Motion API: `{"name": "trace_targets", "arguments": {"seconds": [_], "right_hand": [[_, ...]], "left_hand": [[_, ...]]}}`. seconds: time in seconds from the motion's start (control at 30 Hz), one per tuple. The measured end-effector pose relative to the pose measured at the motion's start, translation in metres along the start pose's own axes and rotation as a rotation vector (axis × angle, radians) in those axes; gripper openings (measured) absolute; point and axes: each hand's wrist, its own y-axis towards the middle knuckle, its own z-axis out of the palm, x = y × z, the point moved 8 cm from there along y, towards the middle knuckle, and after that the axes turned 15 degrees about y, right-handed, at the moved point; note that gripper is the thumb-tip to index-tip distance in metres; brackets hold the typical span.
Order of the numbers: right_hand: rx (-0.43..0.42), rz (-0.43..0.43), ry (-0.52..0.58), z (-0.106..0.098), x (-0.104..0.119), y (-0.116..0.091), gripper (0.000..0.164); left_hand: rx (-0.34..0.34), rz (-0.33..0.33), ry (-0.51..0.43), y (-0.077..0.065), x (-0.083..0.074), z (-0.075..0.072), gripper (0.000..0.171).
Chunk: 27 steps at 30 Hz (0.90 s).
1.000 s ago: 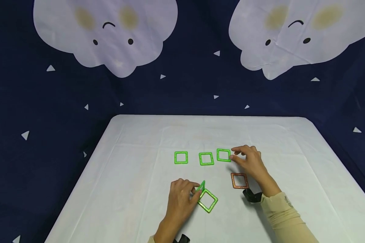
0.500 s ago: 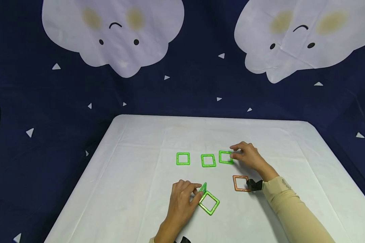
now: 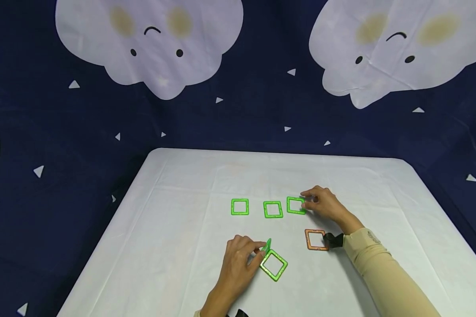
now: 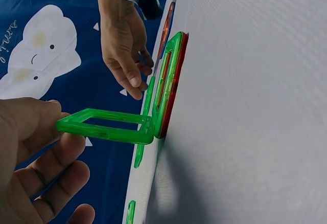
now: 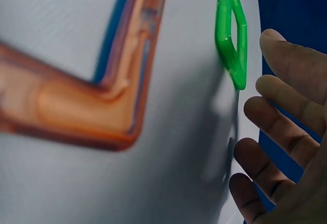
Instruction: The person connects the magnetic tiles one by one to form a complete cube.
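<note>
My left hand pinches a green square magnetic tile between thumb and fingers. That tile stands up from the table, its lower edge against a second green tile lying flat. In the left wrist view a red layer shows beneath the flat one. My right hand is at the right edge of another green tile. Its fingers look loosely bent and hold nothing in the right wrist view, with a gap to that tile.
Two more green square tiles, one in the middle and one further left, lie in the back row. An orange tile lies under my right wrist, partly covered by the black wrist camera. A white cloth covers the table.
My right forearm has come lower and the wrist camera now overlaps the orange tile. The right fingertips stay by the same green tile. The left hand keeps its pinch. The head view has shifted slightly.
</note>
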Motion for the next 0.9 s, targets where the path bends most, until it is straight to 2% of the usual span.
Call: {"name": "trace_targets", "arguments": {"seconds": [0.47, 0.9], "right_hand": [[0.021, -0.048, -0.017, 0.0035, -0.0009, 0.0024, 0.04], [-0.01, -0.018, -0.047, 0.0047, -0.0017, 0.0044, 0.032]], "left_hand": [[0.028, 0.004, -0.015, -0.0018, -0.0004, 0.0013, 0.015], [0.027, 0.01, -0.008, -0.0023, 0.0005, 0.0024, 0.015]]}}
